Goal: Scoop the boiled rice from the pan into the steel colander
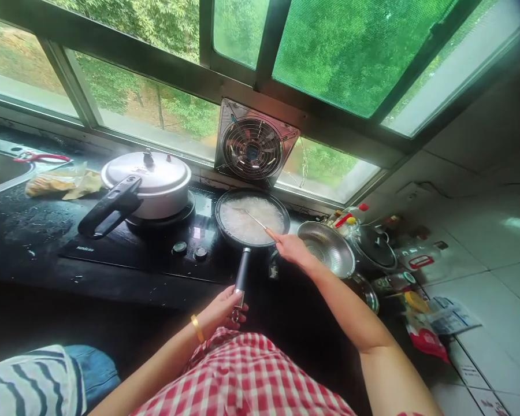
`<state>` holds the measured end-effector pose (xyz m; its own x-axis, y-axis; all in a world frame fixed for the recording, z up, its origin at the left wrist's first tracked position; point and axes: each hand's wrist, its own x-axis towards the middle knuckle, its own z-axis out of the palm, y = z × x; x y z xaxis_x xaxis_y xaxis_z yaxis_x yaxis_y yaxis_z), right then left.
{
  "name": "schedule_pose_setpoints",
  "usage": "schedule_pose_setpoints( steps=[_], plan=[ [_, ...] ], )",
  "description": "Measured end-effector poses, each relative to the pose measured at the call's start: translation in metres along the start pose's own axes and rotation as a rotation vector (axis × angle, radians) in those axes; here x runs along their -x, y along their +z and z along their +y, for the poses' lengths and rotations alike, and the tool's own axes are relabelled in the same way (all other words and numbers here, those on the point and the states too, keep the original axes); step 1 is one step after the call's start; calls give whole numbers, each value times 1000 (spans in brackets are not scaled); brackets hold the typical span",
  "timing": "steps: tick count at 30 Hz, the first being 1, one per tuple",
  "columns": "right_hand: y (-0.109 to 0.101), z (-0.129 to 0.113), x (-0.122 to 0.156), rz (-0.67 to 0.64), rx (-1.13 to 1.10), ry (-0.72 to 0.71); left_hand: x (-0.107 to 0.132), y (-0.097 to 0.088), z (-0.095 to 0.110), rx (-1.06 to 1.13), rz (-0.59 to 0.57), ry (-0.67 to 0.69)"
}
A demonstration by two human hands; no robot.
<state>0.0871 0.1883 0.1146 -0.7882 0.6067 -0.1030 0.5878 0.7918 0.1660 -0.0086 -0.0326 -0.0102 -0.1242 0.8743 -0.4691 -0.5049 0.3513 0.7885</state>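
Observation:
A dark frying pan (219, 222) sits on the right side of the stove, full of pale, foamy liquid (253, 222). My left hand (225, 306) is closed around the end of the pan's long handle (242, 271). In my right hand (293, 251) is a thin utensil (260, 222) with a wooden handle and a metal shaft. Its far end dips into the foam, so I cannot make out its tip. The right hand is just beyond the pan's right rim, beside a metal colander (329, 248).
A pressure cooker (164, 193) occupies the left burner, its black handle pointing toward me. Left of it lie a plastic bag (65, 182) and red-handled scissors (41, 157) near the sink (4, 170). A fan (253, 147) stands behind the pan. Bottles and packets (429, 335) crowd the right. Another person's striped sleeve (30, 381) shows at lower left.

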Motion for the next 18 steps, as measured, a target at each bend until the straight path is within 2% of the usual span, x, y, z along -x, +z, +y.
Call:
schedule_pose_setpoints(
  steps=[6, 18],
  plan=[
    [-8, 4, 32, -10, -19, -82, 3, 2, 3, -10, -27, 25],
    [-36, 27, 92, -125, -139, -74, 5, 7, 5, -55, 6, 28]
  ],
)
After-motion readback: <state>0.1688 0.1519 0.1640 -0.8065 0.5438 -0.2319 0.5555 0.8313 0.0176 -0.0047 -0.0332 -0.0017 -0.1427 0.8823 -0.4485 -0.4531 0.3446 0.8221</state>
